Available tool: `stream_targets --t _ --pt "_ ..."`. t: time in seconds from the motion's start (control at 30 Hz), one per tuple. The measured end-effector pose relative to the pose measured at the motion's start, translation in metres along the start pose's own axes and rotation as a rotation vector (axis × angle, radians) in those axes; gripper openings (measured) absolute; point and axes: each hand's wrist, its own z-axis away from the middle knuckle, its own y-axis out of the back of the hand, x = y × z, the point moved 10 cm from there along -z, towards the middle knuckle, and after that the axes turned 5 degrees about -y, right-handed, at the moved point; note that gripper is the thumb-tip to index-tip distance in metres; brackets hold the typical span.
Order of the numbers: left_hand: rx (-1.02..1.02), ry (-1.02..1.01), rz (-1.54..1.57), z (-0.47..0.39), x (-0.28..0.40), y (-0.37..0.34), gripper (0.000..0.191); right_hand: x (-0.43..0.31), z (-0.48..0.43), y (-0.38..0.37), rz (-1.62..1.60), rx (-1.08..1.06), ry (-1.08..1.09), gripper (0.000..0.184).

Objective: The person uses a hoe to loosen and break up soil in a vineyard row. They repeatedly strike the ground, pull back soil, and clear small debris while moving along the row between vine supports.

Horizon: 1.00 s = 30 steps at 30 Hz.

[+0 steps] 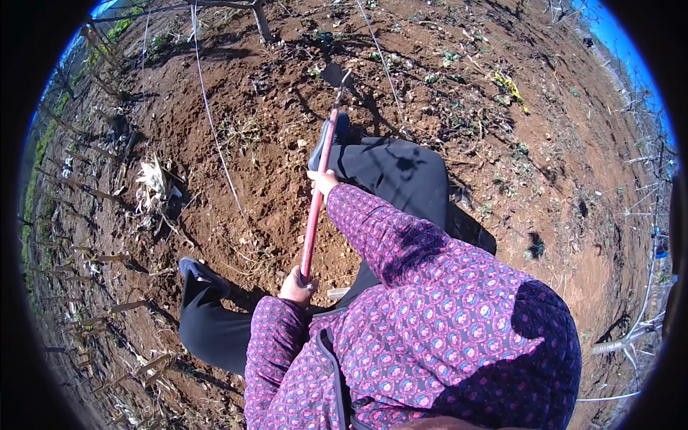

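Both of my hands are on a long red handle, apparently a hoe (313,226), angled away from me over the soil. My left hand (298,288) wraps its near end, close to my waist. Farther up the shaft, my right hand (324,183) grips it with the arm stretched forward. A thin curved metal neck tops the handle just above the reddish-brown soil (269,199). Beside that neck is a dark patch; I cannot tell whether it is the blade or a shadow. The shaft passes over my forward shoe (321,145).
A dry husk bundle (153,183) lies to the left, near several cut stalks (126,306). Pale strings (207,107) slant down to the ground ahead. A small tree trunk (262,21) stands at the far side. Bare branches (626,344) edge the right, and a yellow strip (509,88) lies ahead right.
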Motion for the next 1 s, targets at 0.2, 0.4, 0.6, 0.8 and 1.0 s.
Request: stream_targets --t 0.2,0.4,0.6,0.8,1.0 --pt "0.002 0.002 -0.136 -0.001 -0.003 0.006 0.035 0.013 0.003 -0.007 0.038 -0.046 -0.043 0.026" --pt "0.016 -0.031 -0.193 0.006 0.026 0.019 0.034 0.024 0.026 -0.029 -0.204 -0.221 -0.25 0.018" --pt "0.062 -0.083 -0.218 0.015 0.052 0.03 0.03 -0.019 0.053 -0.049 -0.378 -0.385 -0.232 0.016" --pt "0.073 -0.149 -0.019 0.002 0.052 0.025 0.033 -0.03 0.043 -0.045 -0.339 -0.274 -0.16 0.016" --pt "0.054 -0.027 -0.424 0.014 0.036 0.021 0.033 0.015 0.021 -0.014 0.026 -0.017 -0.075 0.024"
